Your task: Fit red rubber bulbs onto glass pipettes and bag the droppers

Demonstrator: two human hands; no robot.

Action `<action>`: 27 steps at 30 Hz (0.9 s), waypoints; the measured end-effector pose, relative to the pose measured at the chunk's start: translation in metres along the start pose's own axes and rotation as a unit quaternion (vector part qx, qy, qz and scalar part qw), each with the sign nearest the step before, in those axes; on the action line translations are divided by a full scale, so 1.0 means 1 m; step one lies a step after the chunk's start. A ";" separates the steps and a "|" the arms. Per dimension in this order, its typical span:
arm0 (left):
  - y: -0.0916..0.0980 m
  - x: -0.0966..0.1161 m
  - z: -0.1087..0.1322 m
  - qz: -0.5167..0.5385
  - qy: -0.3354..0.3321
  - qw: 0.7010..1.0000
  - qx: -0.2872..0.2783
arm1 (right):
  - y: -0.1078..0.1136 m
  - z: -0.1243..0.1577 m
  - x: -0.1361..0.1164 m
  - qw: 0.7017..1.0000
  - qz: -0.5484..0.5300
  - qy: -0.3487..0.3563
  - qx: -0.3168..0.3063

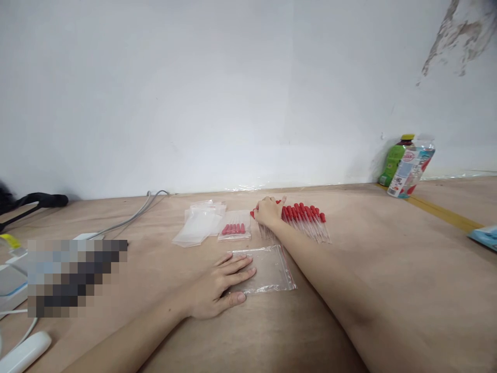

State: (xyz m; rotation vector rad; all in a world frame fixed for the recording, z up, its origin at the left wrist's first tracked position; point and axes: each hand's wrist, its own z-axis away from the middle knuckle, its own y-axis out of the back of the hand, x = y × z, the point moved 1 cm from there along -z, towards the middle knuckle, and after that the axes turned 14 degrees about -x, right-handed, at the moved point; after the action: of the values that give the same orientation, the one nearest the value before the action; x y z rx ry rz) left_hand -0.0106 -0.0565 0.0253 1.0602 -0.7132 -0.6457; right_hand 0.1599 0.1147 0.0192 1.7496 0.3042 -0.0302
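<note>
My left hand [223, 285] lies flat with its fingers spread on a clear zip bag [267, 269], pressing it against the table. The bag's zip edge, with a red line, faces right. Over the left end of a row of droppers [306, 217] with red bulbs and clear stems, my right hand [271, 211] is bent down, its fingers curled in among the red bulbs. Its fingertips are partly hidden behind the hand. Left of the row lies a bag holding several red-bulbed droppers [234, 228]. Beside that bag is a loose stack of clear bags [200, 223].
Two bottles, one green [392, 163] and one with a printed label [412, 168], stand by the wall at right. A blue packet [484, 237] lies at the right edge. Cables [134, 215], a blurred-out object [73, 274] and a white device [27, 352] occupy the left.
</note>
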 end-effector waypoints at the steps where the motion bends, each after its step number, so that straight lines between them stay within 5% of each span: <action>1: 0.000 0.000 0.000 0.000 0.001 1.000 -0.001 | 0.000 0.000 0.001 1.000 -0.002 -0.002 0.002; 18: 0.000 0.001 0.000 0.001 0.003 1.000 0.000 | -0.009 0.000 -0.003 0.993 0.005 0.117 -0.031; 27: 0.000 0.000 0.000 0.007 -0.009 1.000 0.012 | 0.002 0.003 0.012 0.983 -0.149 0.102 0.012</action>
State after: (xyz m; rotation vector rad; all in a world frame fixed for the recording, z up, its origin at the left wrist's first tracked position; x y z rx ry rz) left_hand -0.0110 -0.0565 0.0252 1.0726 -0.7445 -0.6358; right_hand 0.1719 0.1133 0.0180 1.7204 0.7184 -0.0712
